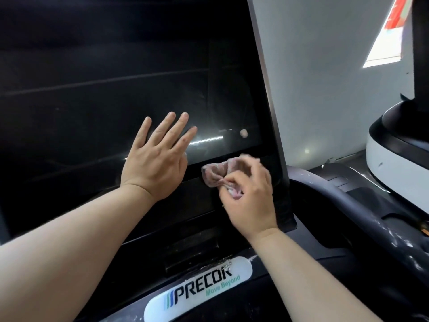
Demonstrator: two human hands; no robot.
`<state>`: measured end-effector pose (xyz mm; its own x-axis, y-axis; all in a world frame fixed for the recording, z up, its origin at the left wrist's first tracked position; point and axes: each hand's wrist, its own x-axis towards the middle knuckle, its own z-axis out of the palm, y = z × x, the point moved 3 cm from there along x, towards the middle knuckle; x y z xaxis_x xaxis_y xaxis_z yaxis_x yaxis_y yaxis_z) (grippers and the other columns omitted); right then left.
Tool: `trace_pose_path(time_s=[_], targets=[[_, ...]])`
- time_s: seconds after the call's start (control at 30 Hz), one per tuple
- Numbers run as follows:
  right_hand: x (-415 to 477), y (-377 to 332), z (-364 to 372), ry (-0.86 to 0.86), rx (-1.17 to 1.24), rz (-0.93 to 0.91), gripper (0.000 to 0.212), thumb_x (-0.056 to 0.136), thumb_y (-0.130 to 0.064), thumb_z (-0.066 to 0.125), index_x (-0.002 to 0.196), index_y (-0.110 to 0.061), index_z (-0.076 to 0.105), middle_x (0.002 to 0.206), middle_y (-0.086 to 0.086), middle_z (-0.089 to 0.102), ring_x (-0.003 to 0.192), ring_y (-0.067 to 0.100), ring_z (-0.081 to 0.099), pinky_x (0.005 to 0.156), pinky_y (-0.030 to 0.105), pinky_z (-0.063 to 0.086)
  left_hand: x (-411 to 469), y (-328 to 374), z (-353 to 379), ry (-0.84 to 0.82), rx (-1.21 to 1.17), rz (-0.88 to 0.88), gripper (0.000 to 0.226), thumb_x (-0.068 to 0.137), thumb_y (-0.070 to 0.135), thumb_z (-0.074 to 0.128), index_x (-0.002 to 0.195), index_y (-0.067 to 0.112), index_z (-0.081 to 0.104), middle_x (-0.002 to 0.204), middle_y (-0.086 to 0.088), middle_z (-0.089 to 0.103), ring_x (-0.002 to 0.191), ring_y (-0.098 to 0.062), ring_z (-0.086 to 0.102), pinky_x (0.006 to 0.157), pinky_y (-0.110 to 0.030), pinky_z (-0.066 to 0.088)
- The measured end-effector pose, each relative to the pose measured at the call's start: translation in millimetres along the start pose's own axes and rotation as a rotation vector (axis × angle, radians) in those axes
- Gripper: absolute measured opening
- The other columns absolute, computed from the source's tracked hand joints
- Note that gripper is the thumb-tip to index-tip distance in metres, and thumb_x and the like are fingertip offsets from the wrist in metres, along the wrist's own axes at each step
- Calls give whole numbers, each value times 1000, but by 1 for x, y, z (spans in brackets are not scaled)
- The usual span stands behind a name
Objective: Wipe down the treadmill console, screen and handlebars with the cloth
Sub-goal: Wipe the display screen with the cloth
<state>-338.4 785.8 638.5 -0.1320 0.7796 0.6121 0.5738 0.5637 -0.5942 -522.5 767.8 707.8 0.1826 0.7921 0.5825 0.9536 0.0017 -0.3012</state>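
A large dark treadmill screen (104, 89) fills the left and middle of the head view, with smears and reflections on the glass. My left hand (155, 156) lies flat on its lower part, fingers straight and spread. My right hand (248, 191) grips a crumpled pinkish cloth (216, 170) and holds it against the black bezel just under the screen's lower right corner. Below sits the dark console (301, 259) with a white logo badge (197, 289). A dusty dark handlebar section (376, 228) curves off to the right.
A white wall (325, 77) rises behind the screen's right edge. A neighbouring machine with a white and black housing (394, 149) stands at the far right. White dust or flakes speckle the console near the badge and the right-hand rail.
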Motion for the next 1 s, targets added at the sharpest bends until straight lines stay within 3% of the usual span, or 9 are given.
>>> trace_pose_path(time_s=[0.1, 0.2, 0.37, 0.47, 0.53, 0.67, 0.73, 0.9, 1.0], targets=[[9, 11, 2, 85, 125, 186, 16, 89, -12, 61, 106, -14, 63, 152, 3, 35, 144, 16, 19, 118, 42, 24, 0, 0, 0, 2, -7, 2, 51, 93, 27, 33, 143, 19, 41, 155, -3, 30, 144, -23, 24, 118, -49, 10], [-7, -4, 19, 88, 48, 91, 40, 95, -9, 50, 135, -9, 47, 152, 8, 35, 144, 14, 15, 119, 40, 20, 0, 0, 0, 7, -18, 2, 51, 94, 26, 33, 143, 19, 42, 155, -3, 31, 144, -23, 25, 118, -49, 11], [-8, 19, 15, -85, -108, -301, 49, 91, -5, 38, 139, -11, 48, 152, 10, 35, 145, 24, 23, 118, 42, 21, 0, 0, 0, 1, -22, 8, 50, 94, 27, 33, 143, 19, 42, 155, -3, 30, 144, -23, 25, 118, -50, 12], [10, 43, -1, 142, -104, 117, 50, 93, -5, 40, 143, -10, 41, 155, 6, 24, 145, 24, 17, 117, 47, 21, 0, 0, 0, -11, -14, 5, 51, 95, 28, 30, 144, 19, 41, 156, -3, 29, 145, -23, 23, 119, -49, 10], [2, 21, 13, 161, -136, 194, 48, 96, -8, 40, 144, -7, 39, 157, 8, 21, 146, 24, 12, 119, 46, 18, 0, 0, 0, -21, -14, 7, 52, 95, 29, 27, 144, 19, 40, 156, -3, 28, 145, -23, 22, 119, -48, 9], [-25, -16, 34, -153, -104, -347, 49, 95, -13, 43, 144, -11, 41, 155, 8, 30, 146, 23, 18, 119, 43, 19, -1, -1, 1, -43, -2, 15, 53, 94, 28, 26, 145, 20, 38, 157, -2, 25, 146, -22, 19, 119, -48, 6], [-9, 8, 20, -184, -192, -455, 51, 93, -14, 45, 143, -13, 42, 153, 7, 33, 144, 24, 25, 117, 44, 22, -1, -1, 0, -51, -7, 11, 54, 94, 27, 23, 145, 19, 38, 157, -2, 25, 146, -21, 19, 119, -48, 6], [35, 44, -4, 82, -205, 164, 52, 100, -18, 34, 150, -12, 24, 160, 7, 12, 148, 25, 6, 119, 47, 14, -2, -1, 0, -47, -13, 10, 54, 93, 25, 26, 145, 19, 38, 157, -3, 26, 146, -22, 19, 119, -48, 7], [9, 5, 24, 27, -218, -138, 51, 97, -14, 41, 146, -4, 32, 157, 14, 21, 146, 30, 15, 118, 47, 19, -1, -2, 1, -38, -15, 1, 54, 91, 22, 30, 145, 19, 39, 156, -2, 27, 145, -22, 21, 120, -47, 6]])
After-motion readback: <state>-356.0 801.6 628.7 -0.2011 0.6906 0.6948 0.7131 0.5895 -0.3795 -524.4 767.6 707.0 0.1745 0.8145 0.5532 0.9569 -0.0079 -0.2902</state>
